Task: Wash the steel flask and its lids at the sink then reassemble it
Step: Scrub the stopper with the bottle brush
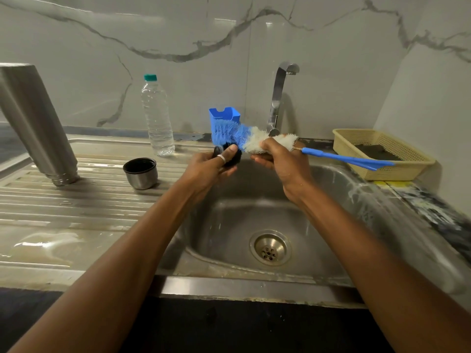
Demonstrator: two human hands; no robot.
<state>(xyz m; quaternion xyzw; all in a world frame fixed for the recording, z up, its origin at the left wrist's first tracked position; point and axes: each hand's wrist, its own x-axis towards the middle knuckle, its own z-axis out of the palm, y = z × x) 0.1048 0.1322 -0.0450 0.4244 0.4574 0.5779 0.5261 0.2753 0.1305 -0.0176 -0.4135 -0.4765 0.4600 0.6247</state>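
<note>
Steel flask [35,118] is stood mouth-down at the drainboard's [76,207] left back corner, tilted. Steel cup lid [140,173] is set open side up mid-drainboard, well apart from the flask. Water bottle [157,115] is stood at the back edge. Black inner lid [230,156] is held above the sink's [229,225] left rim by the left hand [210,168], fingers curled round it, thumb on top. Bottle brush [242,136] is pressed against that lid, its white bristle section gripped by the right hand [279,159], fingers wrapped. Mesh basket [407,173] is placed at the right edge.
</note>
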